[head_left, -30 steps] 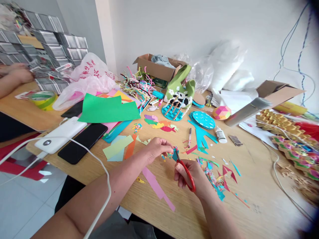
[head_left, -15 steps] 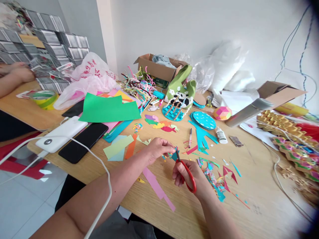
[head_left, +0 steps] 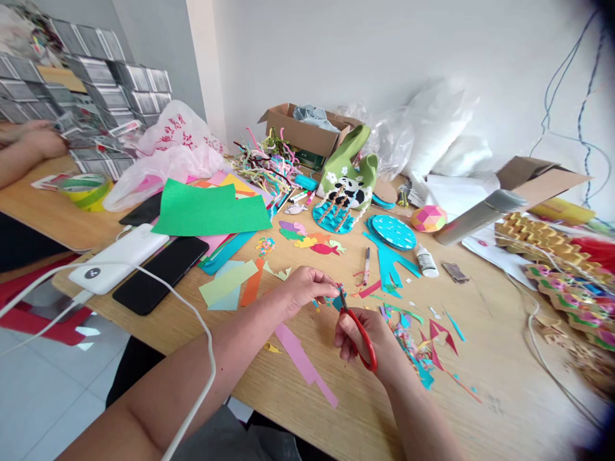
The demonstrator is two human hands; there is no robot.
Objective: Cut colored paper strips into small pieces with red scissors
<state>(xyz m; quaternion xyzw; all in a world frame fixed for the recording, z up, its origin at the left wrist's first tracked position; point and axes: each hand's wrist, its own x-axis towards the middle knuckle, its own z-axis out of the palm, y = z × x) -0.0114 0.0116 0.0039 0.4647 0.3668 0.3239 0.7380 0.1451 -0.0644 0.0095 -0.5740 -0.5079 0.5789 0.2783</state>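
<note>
My right hand [head_left: 377, 339] grips red-handled scissors [head_left: 364, 333], the thumb lying over the handles. The scissor blades point away from me and meet the fingertips of my left hand [head_left: 307, 293]. Those left fingers are pinched on a small piece of paper, mostly hidden by the fingertips and blades. Just beneath lie a dark teal paper piece [head_left: 339, 301] and tiny coloured bits. A pink paper strip [head_left: 302, 365] rests below my left wrist. Paper fish cutouts [head_left: 312, 240] in several colours lie beyond my hands, with a small pile of confetti [head_left: 265, 246] to their left.
Paper scraps [head_left: 408, 339] spread right of my hand. A green sheet [head_left: 211, 211], phone [head_left: 161, 275] and white power bank [head_left: 118, 259] sit left; its cable crosses my left forearm. Glue bottle [head_left: 426, 261], grey flask [head_left: 480, 218] and green felt bag [head_left: 348, 173] stand farther off. Another person's hands [head_left: 41, 141] are far left.
My right hand and the scissors have shifted very slightly. My left hand stays almost in place, still pinching at the blades.
</note>
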